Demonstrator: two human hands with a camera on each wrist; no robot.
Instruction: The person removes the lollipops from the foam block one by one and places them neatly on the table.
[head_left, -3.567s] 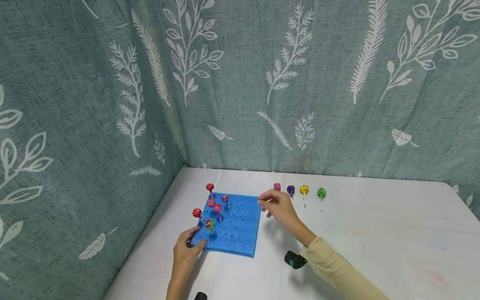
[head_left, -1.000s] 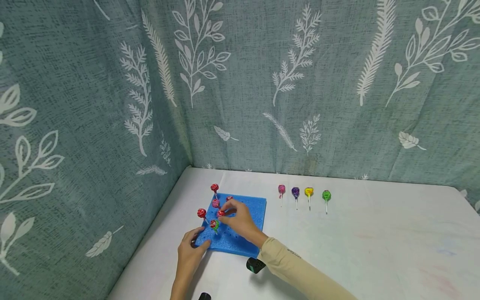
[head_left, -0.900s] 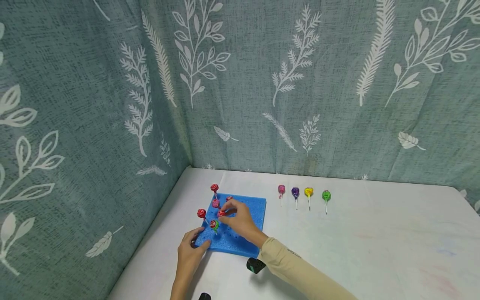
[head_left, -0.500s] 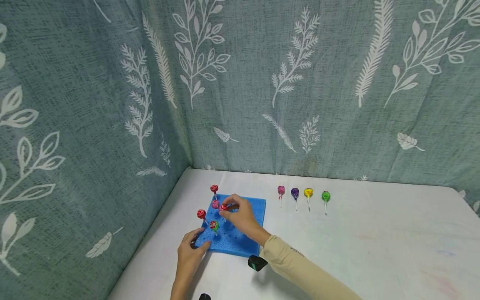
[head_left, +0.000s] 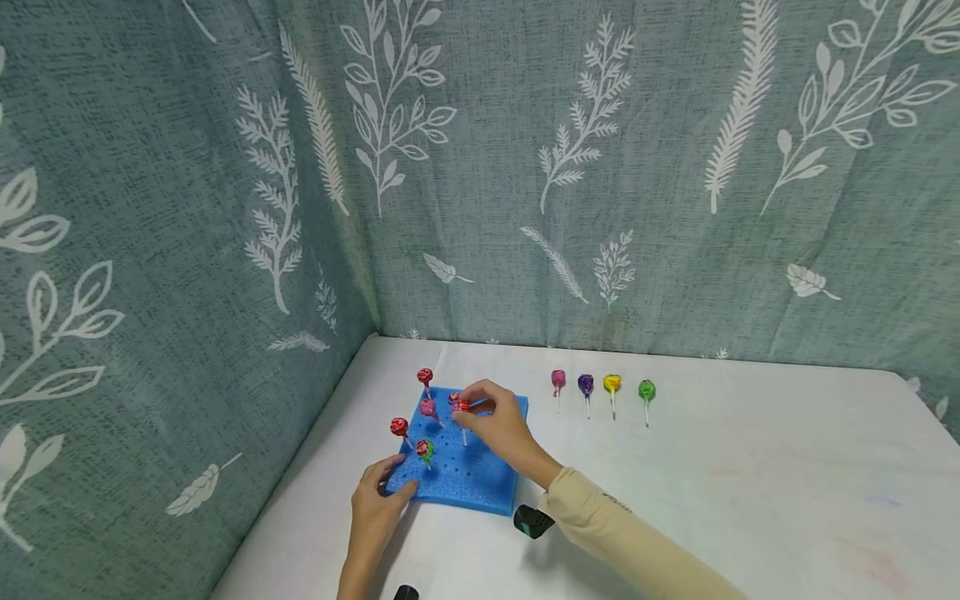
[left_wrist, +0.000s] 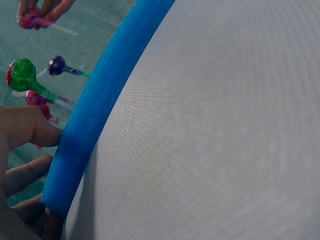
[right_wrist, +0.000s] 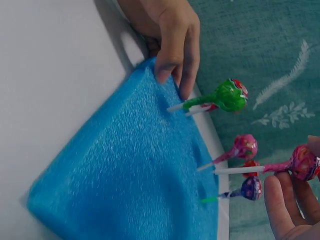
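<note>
Now our right hand point(head_left: 501, 423) pinches a lollipop point(right_wrist: 303, 161), best held upright, over the foam board point(head_left: 480, 482); our left hand point(head_left: 375, 504) grips its corner.

We see a blue foam board point(head_left: 480, 485) and a held pink-and-red lollipop point(right_wrist: 303, 161). White leaf sprigs point(head_left: 316, 117) pattern our grey-green curtain point(head_left: 480, 167).

White table point(head_left: 712, 467), faint stains at right. On it: blue foam point(head_left: 480, 492) left; right of that, toward back edge, lollipop row: pink point(head_left: 558, 378), purple point(head_left: 586, 383), yellow point(head_left: 612, 382), green point(head_left: 647, 390).
</note>
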